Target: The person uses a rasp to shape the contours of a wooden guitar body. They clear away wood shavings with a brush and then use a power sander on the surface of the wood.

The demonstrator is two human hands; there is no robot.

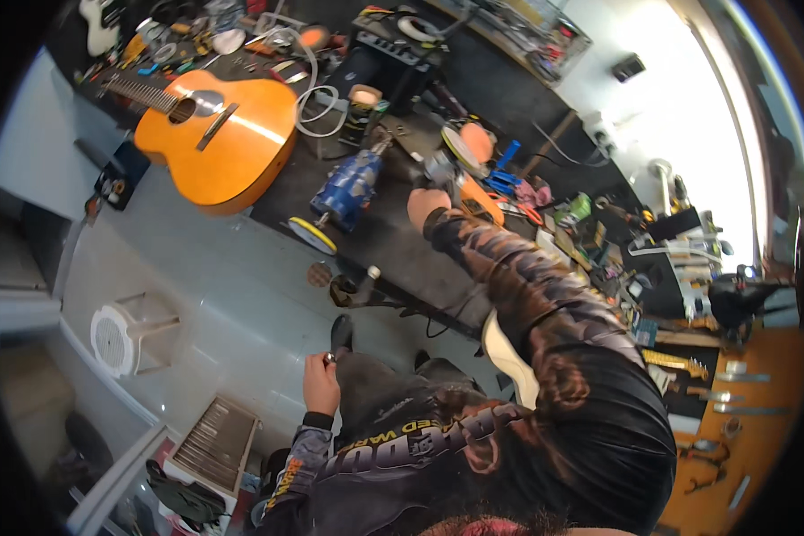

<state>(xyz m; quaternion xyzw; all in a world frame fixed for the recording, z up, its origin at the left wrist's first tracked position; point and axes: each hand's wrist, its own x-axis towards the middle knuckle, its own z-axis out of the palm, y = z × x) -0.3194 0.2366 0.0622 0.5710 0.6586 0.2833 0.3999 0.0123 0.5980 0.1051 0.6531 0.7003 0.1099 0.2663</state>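
Observation:
My right hand [427,207] is stretched forward over the dark workbench [402,241], fingers wrapped at an orange and grey angle polisher [479,202]. A round pad [460,147] sits at the polisher's far end. My hand hides the part it grips. Low beside my leg, my left hand [320,386] hangs with its fingers curled; a small dark spot shows at the fingertips, too small to name. On the bench to the left of my right hand is a blue motor [347,188] with a yellow-edged disc [313,236] on its shaft.
An orange-brown acoustic guitar [228,147] lies on the bench at the left. Tools and bits crowd the bench's back and right side. A pale guitar body [509,362] leans below the bench by my right arm. A white stool [121,339] stands on the floor at left.

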